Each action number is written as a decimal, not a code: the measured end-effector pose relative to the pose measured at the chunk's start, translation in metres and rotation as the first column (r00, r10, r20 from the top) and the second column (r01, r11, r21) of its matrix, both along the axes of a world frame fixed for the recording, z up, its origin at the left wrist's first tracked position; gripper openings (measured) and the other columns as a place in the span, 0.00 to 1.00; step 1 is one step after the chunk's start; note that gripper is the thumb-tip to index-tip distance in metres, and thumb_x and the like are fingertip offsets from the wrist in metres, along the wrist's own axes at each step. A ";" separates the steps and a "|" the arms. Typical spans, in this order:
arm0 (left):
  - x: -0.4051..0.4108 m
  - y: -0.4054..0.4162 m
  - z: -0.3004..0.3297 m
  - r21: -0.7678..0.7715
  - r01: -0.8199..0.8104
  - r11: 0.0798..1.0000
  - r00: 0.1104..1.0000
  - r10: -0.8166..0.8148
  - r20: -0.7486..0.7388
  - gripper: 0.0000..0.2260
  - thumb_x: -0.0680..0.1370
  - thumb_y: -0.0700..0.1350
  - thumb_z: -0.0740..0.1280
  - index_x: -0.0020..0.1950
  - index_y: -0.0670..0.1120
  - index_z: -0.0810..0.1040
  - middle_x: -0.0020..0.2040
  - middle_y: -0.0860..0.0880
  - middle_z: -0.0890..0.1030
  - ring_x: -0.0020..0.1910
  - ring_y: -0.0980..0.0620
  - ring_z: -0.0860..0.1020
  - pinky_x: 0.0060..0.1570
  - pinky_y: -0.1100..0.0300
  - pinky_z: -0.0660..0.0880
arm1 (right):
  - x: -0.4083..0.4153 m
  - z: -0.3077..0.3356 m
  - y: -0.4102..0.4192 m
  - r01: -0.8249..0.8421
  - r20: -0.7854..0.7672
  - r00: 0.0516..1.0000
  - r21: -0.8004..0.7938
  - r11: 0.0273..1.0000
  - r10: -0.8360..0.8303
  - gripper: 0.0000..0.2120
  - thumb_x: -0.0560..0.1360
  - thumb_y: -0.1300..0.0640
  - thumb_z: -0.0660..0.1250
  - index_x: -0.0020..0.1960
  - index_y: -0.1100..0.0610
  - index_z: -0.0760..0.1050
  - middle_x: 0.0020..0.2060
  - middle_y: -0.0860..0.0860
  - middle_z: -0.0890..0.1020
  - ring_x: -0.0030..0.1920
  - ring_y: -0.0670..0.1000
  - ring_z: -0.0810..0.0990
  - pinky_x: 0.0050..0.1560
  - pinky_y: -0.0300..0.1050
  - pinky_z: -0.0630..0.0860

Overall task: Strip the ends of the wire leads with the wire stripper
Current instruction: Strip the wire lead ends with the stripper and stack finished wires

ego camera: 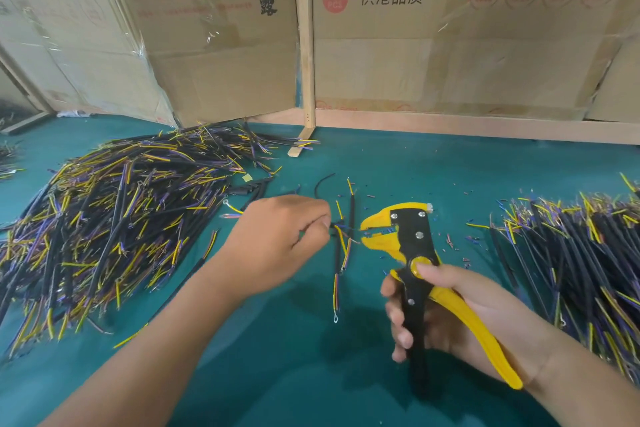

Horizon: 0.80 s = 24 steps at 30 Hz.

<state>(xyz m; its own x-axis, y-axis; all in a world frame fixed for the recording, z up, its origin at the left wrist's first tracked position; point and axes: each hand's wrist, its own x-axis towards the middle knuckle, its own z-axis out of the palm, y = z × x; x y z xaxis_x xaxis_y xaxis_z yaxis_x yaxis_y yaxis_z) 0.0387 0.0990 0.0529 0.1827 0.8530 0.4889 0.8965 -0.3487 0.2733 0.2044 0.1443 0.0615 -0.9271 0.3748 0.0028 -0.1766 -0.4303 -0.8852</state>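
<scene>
A large wire pile [114, 218] lies left of the left hand [277, 243], which pinches a wire lead [341, 236]. Just right, the right hand [446, 315] grips the yellow wire stripper [408, 246], jaws parted beside the lead's end.

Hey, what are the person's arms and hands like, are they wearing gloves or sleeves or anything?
Both the left hand and the right hand are bare: no gloves, rings, watch or bracelet show. Both forearms are uncovered as far as the picture's lower edge, so no sleeves are in view. The fingers have short, unpainted nails.
</scene>
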 end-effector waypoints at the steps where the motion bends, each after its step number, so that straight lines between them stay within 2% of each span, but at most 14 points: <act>1: -0.003 0.000 0.001 0.004 -0.015 1.000 1.000 0.015 0.004 0.09 0.76 0.49 0.53 0.36 0.51 0.62 0.30 0.52 0.65 0.33 0.50 0.65 0.33 0.50 0.68 | 0.037 -0.012 -0.008 0.033 0.060 0.998 -0.029 0.999 -0.031 0.21 0.76 0.47 0.71 0.57 0.65 0.78 0.43 0.61 0.79 0.40 0.59 0.79 0.48 0.59 0.77; 2: -0.005 0.000 0.003 0.011 -0.028 1.000 1.000 0.028 0.009 0.10 0.75 0.49 0.53 0.35 0.50 0.62 0.30 0.51 0.65 0.32 0.49 0.64 0.32 0.49 0.68 | 0.073 -0.042 0.006 -0.034 0.091 0.995 -0.173 0.984 0.050 0.20 0.77 0.48 0.70 0.57 0.65 0.78 0.44 0.61 0.79 0.40 0.59 0.79 0.48 0.59 0.77; 5: -0.006 0.000 0.004 0.029 -0.038 0.999 0.999 0.038 -0.003 0.10 0.73 0.49 0.53 0.33 0.48 0.62 0.29 0.48 0.64 0.31 0.46 0.63 0.30 0.48 0.66 | 0.089 -0.056 0.001 0.012 0.107 0.994 -0.076 0.997 -0.003 0.19 0.75 0.51 0.72 0.57 0.65 0.78 0.44 0.61 0.79 0.40 0.59 0.78 0.48 0.58 0.77; 10: -0.014 0.002 0.004 0.034 -0.069 0.997 0.998 0.069 -0.006 0.10 0.71 0.49 0.54 0.31 0.48 0.59 0.27 0.48 0.60 0.30 0.46 0.59 0.29 0.54 0.61 | 0.084 -0.050 -0.001 -0.035 0.102 0.994 -0.115 0.993 0.047 0.14 0.74 0.60 0.67 0.57 0.66 0.77 0.45 0.64 0.79 0.43 0.62 0.79 0.51 0.62 0.76; 13: -0.019 0.004 0.005 0.021 -0.103 0.994 0.995 0.103 0.000 0.12 0.70 0.49 0.54 0.29 0.44 0.61 0.27 0.46 0.60 0.30 0.47 0.58 0.29 0.56 0.59 | 0.083 -0.046 -0.002 -0.042 0.101 0.993 -0.140 0.989 0.057 0.14 0.73 0.62 0.65 0.57 0.66 0.77 0.46 0.65 0.79 0.44 0.63 0.79 0.52 0.63 0.76; 16: -0.015 0.006 0.004 0.013 -0.078 0.997 0.996 0.077 0.039 0.11 0.71 0.50 0.54 0.29 0.49 0.60 0.27 0.49 0.59 0.30 0.49 0.58 0.29 0.58 0.58 | 0.085 -0.042 -0.003 -0.006 0.099 0.995 -0.130 0.991 0.019 0.15 0.71 0.63 0.65 0.56 0.68 0.78 0.48 0.68 0.79 0.46 0.66 0.80 0.54 0.66 0.76; 18: -0.009 0.007 0.001 -0.005 -0.025 1.000 0.997 0.025 0.069 0.12 0.73 0.51 0.54 0.31 0.52 0.58 0.27 0.51 0.59 0.29 0.52 0.57 0.30 0.57 0.58 | 0.086 -0.042 -0.004 0.053 0.099 0.994 -0.122 0.991 -0.041 0.15 0.72 0.64 0.64 0.57 0.68 0.79 0.54 0.70 0.80 0.52 0.69 0.81 0.58 0.68 0.76; 21: 0.001 0.007 -0.003 -0.032 0.045 0.998 0.998 -0.044 0.047 0.14 0.76 0.51 0.54 0.31 0.55 0.55 0.27 0.51 0.59 0.29 0.53 0.58 0.30 0.59 0.57 | 0.087 -0.039 -0.003 0.114 0.144 0.984 -0.063 0.991 -0.104 0.16 0.76 0.61 0.62 0.61 0.64 0.79 0.62 0.66 0.80 0.62 0.68 0.79 0.64 0.66 0.75; 24: 0.012 0.007 -0.005 -0.057 0.076 0.995 0.997 -0.075 0.027 0.14 0.75 0.51 0.55 0.30 0.56 0.55 0.28 0.49 0.60 0.29 0.52 0.58 0.30 0.59 0.57 | 0.086 -0.041 -0.005 0.090 0.167 0.982 -0.015 0.996 -0.087 0.16 0.79 0.54 0.66 0.62 0.62 0.79 0.59 0.61 0.81 0.60 0.63 0.80 0.63 0.66 0.75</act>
